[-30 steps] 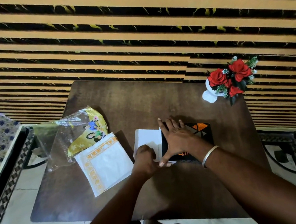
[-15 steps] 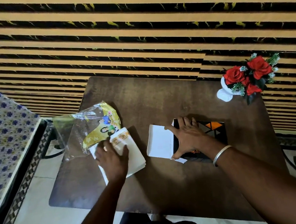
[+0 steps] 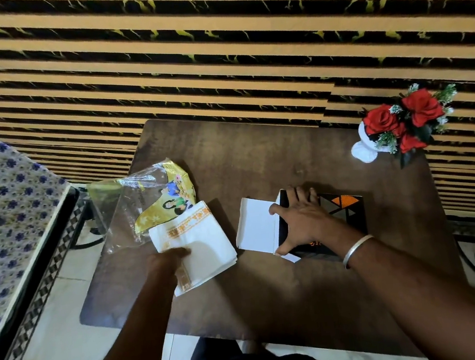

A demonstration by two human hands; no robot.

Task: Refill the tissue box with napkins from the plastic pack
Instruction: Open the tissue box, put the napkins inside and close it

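A black tissue box (image 3: 343,212) with orange triangles lies on the brown table (image 3: 257,160), its white end flap (image 3: 254,228) folded open to the left. My right hand (image 3: 302,220) lies flat on the box and holds it down. Left of the flap is a stack of white napkins (image 3: 204,242) with an orange border. My left hand (image 3: 165,262) grips the stack's near left edge, fingers under it. The stack's far corner lies against the clear and yellow plastic pack (image 3: 150,197), which lies crumpled at the table's left edge.
A white vase of red roses (image 3: 400,124) stands at the table's far right corner. A striped wall runs behind the table. Furniture with a blue-flowered cloth (image 3: 2,210) stands to the left. Tiled floor shows below the table's near edge.
My left hand left the box's flap, moved left to the napkin stack and took hold of its near edge. My right hand stayed on the box. The camera shifted left.
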